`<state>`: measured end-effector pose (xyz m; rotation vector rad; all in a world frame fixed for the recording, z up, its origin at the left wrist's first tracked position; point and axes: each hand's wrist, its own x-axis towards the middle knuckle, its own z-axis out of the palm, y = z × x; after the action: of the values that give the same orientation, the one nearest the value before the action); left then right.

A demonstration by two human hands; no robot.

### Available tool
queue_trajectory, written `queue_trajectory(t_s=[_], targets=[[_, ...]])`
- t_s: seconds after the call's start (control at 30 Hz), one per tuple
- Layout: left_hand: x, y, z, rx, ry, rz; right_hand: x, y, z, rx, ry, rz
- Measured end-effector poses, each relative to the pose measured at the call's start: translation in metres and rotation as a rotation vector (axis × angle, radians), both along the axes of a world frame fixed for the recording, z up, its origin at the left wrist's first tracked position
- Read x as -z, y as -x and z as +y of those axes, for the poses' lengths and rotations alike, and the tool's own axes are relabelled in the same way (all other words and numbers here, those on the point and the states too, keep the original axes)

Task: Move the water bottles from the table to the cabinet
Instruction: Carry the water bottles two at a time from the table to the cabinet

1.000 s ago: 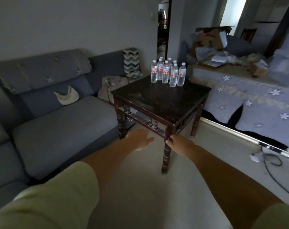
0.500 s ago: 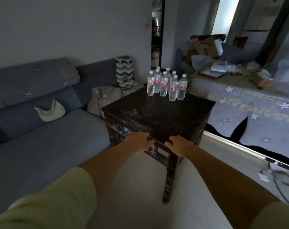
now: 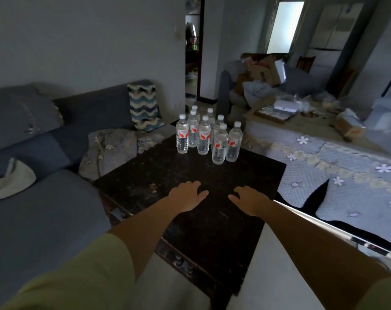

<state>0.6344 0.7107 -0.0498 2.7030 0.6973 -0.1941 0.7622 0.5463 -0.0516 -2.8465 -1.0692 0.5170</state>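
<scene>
A grey sofa [image 3: 44, 198] runs along the left, and a bed with a flowered quilt [image 3: 346, 175] lies on the right. Between them stands the dark wooden tabletop [image 3: 246, 175]. Its far corner carries the cluster of upright water bottles [image 3: 209, 137]. Above the middle of it, well short of them, the left hand [image 3: 186, 195] and right hand [image 3: 249, 198] reach forward side by side, fingers spread and holding nothing.

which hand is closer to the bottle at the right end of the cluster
Right. The right hand is open above the table, almost straight in front of that bottle; the left hand is open too, but further to the left.
</scene>
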Motion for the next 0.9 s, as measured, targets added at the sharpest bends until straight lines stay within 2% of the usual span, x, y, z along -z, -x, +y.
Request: queue_trajectory(t_s=[0.2, 0.5, 0.67, 0.8, 0.9], targets=[[0.027, -0.093, 0.055, 0.089, 0.048, 0.0, 0.02, -0.075, 0.048, 0.058, 0.0, 0.015], [0.054, -0.239, 0.155, 0.156, 0.286, 0.014, 0.043, -0.196, 0.127, 0.294, -0.063, 0.116], [0.086, -0.301, 0.18, 0.036, 0.576, -0.173, 0.071, -0.253, 0.153, 0.544, -0.249, 0.157], [0.108, -0.343, 0.175, -0.135, 0.816, -0.402, 0.085, -0.291, 0.168, 0.711, -0.414, 0.189], [0.152, -0.382, 0.172, -0.225, 0.895, -0.489, 0.1, -0.317, 0.179, 0.784, -0.489, 0.245]])
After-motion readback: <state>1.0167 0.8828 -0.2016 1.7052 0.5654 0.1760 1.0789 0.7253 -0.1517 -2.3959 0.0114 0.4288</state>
